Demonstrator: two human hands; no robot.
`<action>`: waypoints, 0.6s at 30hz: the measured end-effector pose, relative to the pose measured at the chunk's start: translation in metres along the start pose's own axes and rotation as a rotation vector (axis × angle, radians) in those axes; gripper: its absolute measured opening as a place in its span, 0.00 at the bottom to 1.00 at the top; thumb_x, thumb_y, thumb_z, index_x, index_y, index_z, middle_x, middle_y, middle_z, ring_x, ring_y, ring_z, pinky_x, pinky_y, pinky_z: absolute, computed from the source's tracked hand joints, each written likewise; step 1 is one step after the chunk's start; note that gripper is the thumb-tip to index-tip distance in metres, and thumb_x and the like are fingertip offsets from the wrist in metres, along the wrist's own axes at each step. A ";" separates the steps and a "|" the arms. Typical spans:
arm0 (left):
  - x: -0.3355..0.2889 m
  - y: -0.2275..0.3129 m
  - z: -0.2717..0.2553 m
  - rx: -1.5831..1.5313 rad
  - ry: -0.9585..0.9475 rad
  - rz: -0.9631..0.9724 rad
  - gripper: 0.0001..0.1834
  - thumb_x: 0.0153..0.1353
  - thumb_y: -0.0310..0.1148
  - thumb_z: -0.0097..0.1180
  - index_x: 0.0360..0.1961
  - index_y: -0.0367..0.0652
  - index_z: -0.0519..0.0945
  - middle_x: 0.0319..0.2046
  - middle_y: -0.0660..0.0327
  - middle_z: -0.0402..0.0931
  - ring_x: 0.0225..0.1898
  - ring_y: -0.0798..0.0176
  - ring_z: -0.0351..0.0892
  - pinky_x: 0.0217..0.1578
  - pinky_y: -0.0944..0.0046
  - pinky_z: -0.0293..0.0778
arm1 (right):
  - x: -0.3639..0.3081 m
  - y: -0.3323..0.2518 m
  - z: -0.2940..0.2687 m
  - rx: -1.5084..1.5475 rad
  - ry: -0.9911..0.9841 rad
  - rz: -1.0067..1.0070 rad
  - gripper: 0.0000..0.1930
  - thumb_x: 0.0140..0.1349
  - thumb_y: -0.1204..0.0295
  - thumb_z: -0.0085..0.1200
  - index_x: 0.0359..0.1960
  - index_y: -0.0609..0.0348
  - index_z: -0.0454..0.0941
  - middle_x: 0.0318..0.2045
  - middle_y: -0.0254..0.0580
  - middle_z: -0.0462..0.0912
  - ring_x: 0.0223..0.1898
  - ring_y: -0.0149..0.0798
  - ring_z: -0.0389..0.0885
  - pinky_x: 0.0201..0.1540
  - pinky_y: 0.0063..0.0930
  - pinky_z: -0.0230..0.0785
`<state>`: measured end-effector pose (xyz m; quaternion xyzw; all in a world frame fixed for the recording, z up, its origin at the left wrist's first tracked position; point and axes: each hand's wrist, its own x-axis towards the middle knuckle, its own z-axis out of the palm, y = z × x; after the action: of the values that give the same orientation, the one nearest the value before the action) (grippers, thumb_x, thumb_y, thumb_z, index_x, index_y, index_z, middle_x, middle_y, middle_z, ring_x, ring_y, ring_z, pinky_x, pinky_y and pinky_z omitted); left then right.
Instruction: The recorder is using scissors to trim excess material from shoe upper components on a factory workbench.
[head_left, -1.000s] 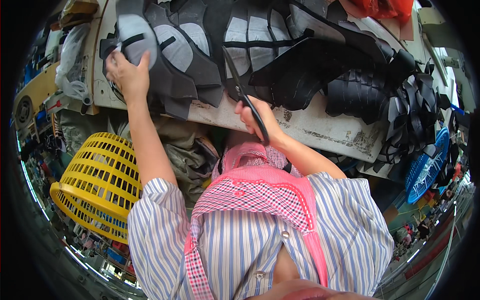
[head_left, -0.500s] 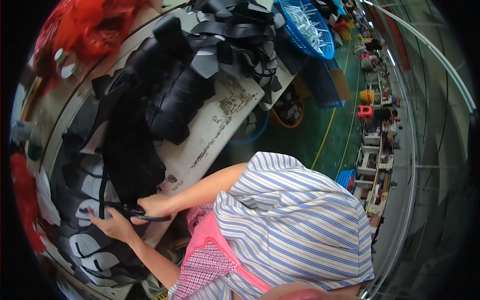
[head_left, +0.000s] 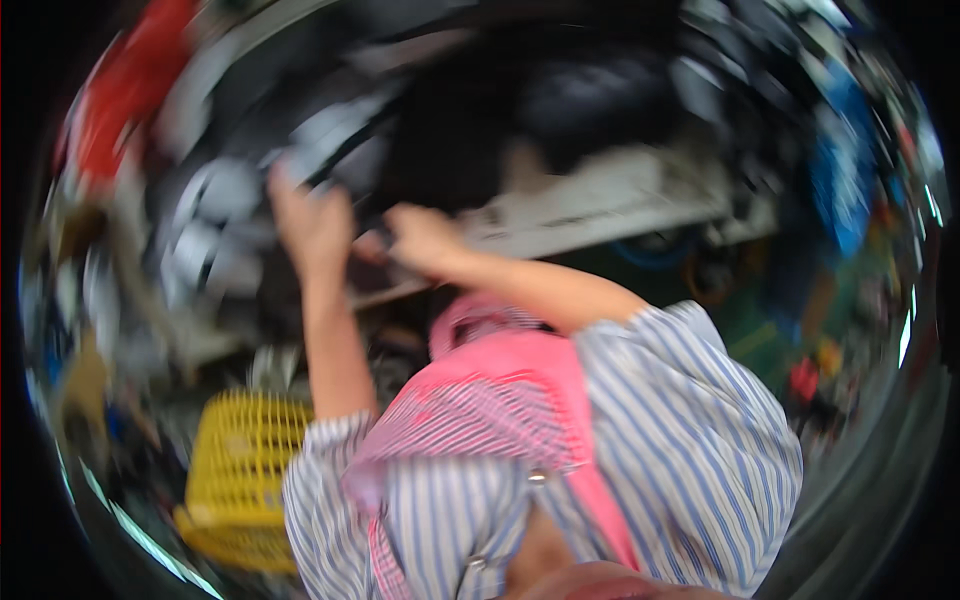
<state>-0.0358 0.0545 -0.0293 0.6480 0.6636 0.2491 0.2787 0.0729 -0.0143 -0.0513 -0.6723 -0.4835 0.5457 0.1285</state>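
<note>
The view is smeared by motion. My left hand (head_left: 318, 225) reaches over the work table among black and pale grey cut pieces (head_left: 335, 130); how its fingers are set cannot be made out. Close beside it on the right, my right hand (head_left: 425, 238) is closed on a dark tool, seen half a second ago as black-handled scissors (head_left: 379, 242); its blades are hidden or blurred now. A large black pile of sheet-like pieces (head_left: 450, 120) lies just beyond both hands. More pale rounded pieces with dark strips (head_left: 215, 190) lie left of my left hand.
The worn white table edge (head_left: 610, 200) runs to the right. A yellow plastic basket (head_left: 245, 455) stands at lower left, beside my left arm. Red plastic bags (head_left: 130, 90) are at far left, and a blue basket (head_left: 845, 170) is at far right.
My view has swung left, so the table and hands appear higher and further right, and the yellow basket has come into view. Both hands stay close together over the pieces.
</note>
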 end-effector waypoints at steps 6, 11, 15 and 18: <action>-0.012 0.001 -0.013 -0.144 0.048 -0.033 0.36 0.40 0.27 0.52 0.55 0.37 0.55 0.51 0.48 0.61 0.51 0.54 0.62 0.50 0.66 0.57 | -0.002 0.007 0.000 0.015 0.035 -0.146 0.26 0.42 0.47 0.52 0.22 0.63 0.68 0.17 0.51 0.73 0.23 0.48 0.74 0.27 0.37 0.63; 0.007 -0.014 -0.059 -0.057 0.184 0.043 0.35 0.42 0.28 0.54 0.54 0.37 0.56 0.51 0.47 0.59 0.49 0.53 0.62 0.50 0.63 0.58 | -0.003 -0.003 -0.009 0.371 -0.074 -0.194 0.19 0.47 0.59 0.54 0.20 0.65 0.67 0.11 0.39 0.63 0.17 0.28 0.61 0.21 0.25 0.58; 0.039 -0.047 -0.090 0.690 0.430 -0.015 0.37 0.44 0.41 0.58 0.53 0.36 0.58 0.55 0.39 0.43 0.56 0.39 0.43 0.52 0.50 0.52 | -0.014 0.009 -0.024 0.512 -0.175 -0.294 0.21 0.50 0.52 0.52 0.28 0.59 0.67 0.11 0.24 0.62 0.10 0.18 0.58 0.11 0.11 0.48; 0.029 -0.014 -0.021 0.124 0.199 0.188 0.41 0.43 0.49 0.58 0.55 0.39 0.57 0.47 0.43 0.61 0.53 0.47 0.55 0.53 0.54 0.52 | -0.009 0.009 -0.044 0.239 0.159 -0.278 0.18 0.43 0.60 0.57 0.24 0.62 0.67 0.13 0.40 0.67 0.15 0.29 0.64 0.21 0.24 0.60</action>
<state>-0.0609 0.0832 -0.0254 0.6953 0.6384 0.2958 0.1465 0.1158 -0.0100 -0.0359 -0.6199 -0.4918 0.5212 0.3196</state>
